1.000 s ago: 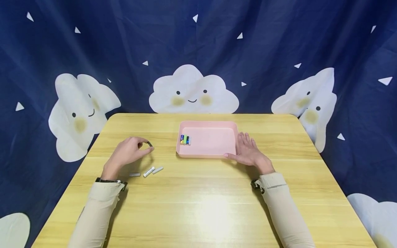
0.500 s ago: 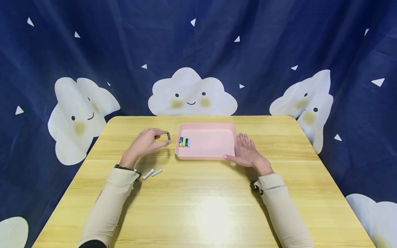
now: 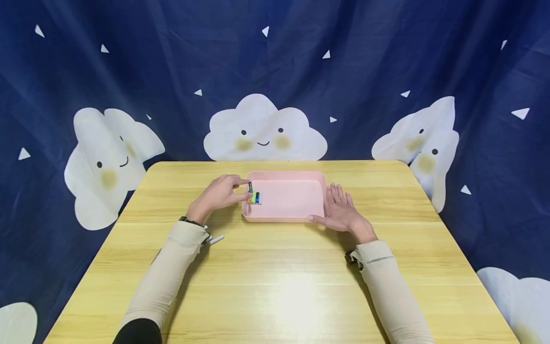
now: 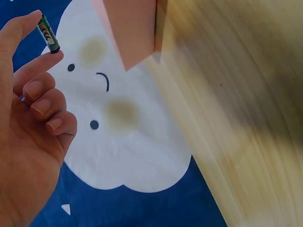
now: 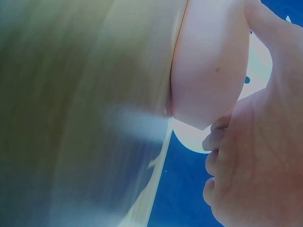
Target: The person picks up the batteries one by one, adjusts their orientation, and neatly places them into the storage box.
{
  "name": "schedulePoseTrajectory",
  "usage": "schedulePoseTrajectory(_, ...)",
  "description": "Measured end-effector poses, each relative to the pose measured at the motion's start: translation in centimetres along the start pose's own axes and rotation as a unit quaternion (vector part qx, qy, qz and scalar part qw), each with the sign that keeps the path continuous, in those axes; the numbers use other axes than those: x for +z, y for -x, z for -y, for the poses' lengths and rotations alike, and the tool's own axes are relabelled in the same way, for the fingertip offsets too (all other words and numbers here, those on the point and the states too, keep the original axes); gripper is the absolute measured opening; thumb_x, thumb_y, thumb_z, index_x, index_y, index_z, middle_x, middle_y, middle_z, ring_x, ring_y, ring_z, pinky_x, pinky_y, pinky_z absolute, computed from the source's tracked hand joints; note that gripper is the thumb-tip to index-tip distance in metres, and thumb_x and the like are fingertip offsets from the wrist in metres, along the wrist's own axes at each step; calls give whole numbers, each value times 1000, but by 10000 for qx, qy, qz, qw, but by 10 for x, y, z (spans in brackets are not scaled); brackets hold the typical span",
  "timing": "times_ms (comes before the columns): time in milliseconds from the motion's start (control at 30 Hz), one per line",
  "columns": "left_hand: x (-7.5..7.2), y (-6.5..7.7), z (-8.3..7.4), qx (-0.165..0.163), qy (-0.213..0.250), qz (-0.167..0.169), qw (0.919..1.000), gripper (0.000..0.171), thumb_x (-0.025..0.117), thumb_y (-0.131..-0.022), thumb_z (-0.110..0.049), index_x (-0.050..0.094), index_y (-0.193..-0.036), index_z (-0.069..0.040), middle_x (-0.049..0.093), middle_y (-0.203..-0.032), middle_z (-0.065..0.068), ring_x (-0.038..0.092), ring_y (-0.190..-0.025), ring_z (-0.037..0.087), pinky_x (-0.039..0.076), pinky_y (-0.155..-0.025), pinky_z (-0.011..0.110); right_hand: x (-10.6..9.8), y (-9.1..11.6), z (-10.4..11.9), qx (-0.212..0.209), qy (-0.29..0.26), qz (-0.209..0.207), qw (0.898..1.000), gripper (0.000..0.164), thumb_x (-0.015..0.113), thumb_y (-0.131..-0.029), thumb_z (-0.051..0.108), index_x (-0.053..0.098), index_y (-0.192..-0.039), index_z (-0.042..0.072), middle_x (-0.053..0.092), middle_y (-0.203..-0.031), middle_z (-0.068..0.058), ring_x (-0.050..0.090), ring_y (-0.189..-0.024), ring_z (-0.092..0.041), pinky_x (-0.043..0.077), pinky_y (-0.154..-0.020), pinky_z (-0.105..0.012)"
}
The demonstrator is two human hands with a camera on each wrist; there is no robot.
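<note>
Pink plastic, by its look, forms the tray before me in the head view: my left hand pinches a small green battery over its left end, by the row of other batteries, while my right hand lies straight-fingered against the opposite end, grasping nothing, I judge to steady the tray; a whitish cylinder lies on the wooden table beside my left sleeve. In the left wrist view, the green battery sits end to end between my thumb and forefinger, probably so its sides are free; its wrap is glossy, with pale markings and a dark end. In the right wrist view, my palm shows beside the tray's smooth outer wall, no battery visible there
</note>
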State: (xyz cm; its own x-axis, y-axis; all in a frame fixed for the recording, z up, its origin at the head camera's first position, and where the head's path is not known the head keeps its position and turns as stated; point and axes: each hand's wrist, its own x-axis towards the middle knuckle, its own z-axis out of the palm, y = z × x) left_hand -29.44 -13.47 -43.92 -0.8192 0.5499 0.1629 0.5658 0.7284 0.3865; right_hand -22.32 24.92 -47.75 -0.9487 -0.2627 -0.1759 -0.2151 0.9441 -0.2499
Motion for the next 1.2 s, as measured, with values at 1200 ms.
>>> schedulePoseTrajectory(1200,45,-38,-11,387,-1232,1060,9860,43,79,-90,-44,77,-123,-16,65,-89,5,49,-76,17,30,-71,34,1,-1,-1,13,-55,26,10000,120,47,-93,78,1,-161,-9,-4,-170,-30,-4,-160,-48,1,-127,-65)
